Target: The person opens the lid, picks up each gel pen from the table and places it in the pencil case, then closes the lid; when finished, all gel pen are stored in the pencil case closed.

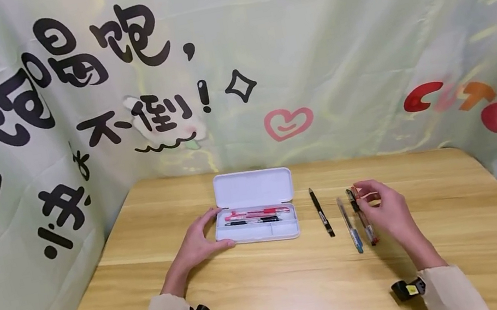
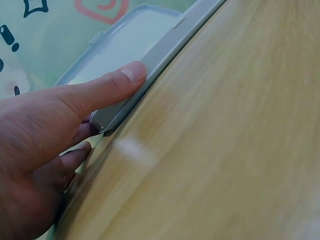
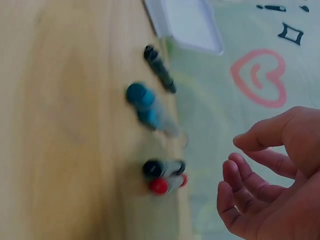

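A white pencil case [image 1: 243, 236] lies with its lid [image 1: 253, 188] raised at the back; red pens [image 1: 261, 212] and a black pen [image 1: 250, 222] are in its rear section. My left hand [image 1: 198, 242] grips the case's left end, thumb along the front wall [image 2: 132, 75] and fingers toward the back corner. Over the table on the right, my right hand [image 1: 389, 209] is bent close above a red pen [image 3: 161, 185] and a black-capped pen [image 3: 155, 168] lying side by side. Its thumb and fingers are loosely curved, with nothing between them in the right wrist view.
Between the case and my right hand lie a black pen [image 1: 321, 213] and a blue-capped clear pen [image 1: 350, 227]. The wooden table [image 1: 273, 294] ends at a printed curtain [image 1: 335, 51] behind. Small black wrist cameras sit at both sleeves.
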A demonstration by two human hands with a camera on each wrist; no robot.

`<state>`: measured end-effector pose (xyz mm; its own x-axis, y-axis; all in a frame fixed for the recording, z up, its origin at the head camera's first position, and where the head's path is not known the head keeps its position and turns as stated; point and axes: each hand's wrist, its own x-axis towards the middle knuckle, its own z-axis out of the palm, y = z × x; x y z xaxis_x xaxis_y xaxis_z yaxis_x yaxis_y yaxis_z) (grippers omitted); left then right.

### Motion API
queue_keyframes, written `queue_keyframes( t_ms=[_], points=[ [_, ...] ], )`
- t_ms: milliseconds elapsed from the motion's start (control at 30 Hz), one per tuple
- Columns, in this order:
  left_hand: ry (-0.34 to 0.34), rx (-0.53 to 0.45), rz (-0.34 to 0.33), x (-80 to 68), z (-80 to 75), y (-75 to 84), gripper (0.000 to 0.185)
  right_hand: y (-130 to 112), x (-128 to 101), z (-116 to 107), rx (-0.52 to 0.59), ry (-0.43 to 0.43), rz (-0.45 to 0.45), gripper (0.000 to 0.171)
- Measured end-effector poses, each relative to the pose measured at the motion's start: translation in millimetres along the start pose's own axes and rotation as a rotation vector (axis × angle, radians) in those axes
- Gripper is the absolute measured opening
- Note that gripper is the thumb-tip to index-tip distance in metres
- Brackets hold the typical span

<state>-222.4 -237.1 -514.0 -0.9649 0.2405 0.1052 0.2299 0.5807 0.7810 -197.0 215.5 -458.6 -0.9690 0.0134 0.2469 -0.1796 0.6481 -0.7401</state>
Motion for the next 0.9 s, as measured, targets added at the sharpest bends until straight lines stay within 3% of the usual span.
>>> queue_keyframes(
  t_ms=[467,700,900],
  points=[
    [0.004,-0.012,0.005,-1.0,2.1,1.1,0.093,24,-1,-3,-0.089,-0.169,0.097,0.042],
    [0.01,-0.033,0.016,-5.8,2.1,-2.3,0.091,28,-4,-7,-0.136,-0.18,0.173,0.032],
    [0.01,-0.016,0.036,-3.2,3.6,-2.8,0.091,30,-3,-12,-0.147,-0.121,0.179,0.026]
  ],
)
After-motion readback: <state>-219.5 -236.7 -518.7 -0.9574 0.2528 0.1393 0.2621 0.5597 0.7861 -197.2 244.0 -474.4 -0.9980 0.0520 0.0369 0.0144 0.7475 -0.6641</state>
